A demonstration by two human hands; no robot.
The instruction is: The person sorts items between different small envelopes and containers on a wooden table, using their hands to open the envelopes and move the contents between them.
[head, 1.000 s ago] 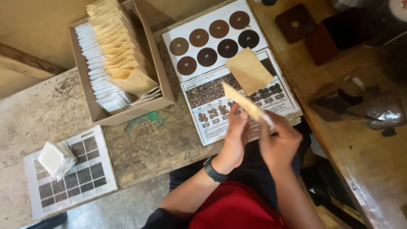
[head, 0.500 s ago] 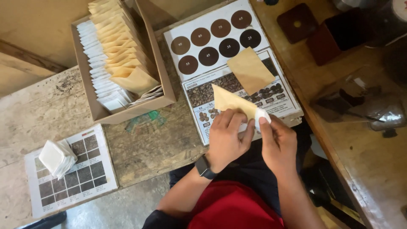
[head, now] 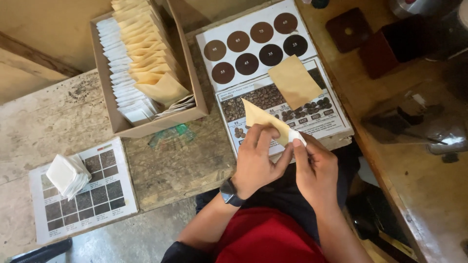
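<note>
Head-camera view showed both hands working one kraft paper envelope, held just in front of the colour chart card, which serves as the landmark below. The left hand had its fingers closed over the envelope's near edge, thumb under and fingers on top. The right hand pinched a small white filter packet at the envelope's mouth, fingertips tight together on it; how far the packet had gone inside could not be told, since the fingers covered the opening.

A second, flat envelope lay on the chart card's lower half. Left of the card stood a cardboard box packed with rows of brown envelopes and white packets. Farther left of the card, beyond the box, a loose stack of white packets rested on a smaller grid card. Right of the card sat two dark wooden blocks.

The risks looked small but real. The packet seemed held by one corner only, so it might have crumpled or caught on the envelope's lip if pushed at an angle. The left hand's fingers lay flat across the opening, and too much pressure there would probably have closed the mouth and jammed the packet. The envelope hung partly off the table edge, so a loosened hold could have dropped it into the lap.
</note>
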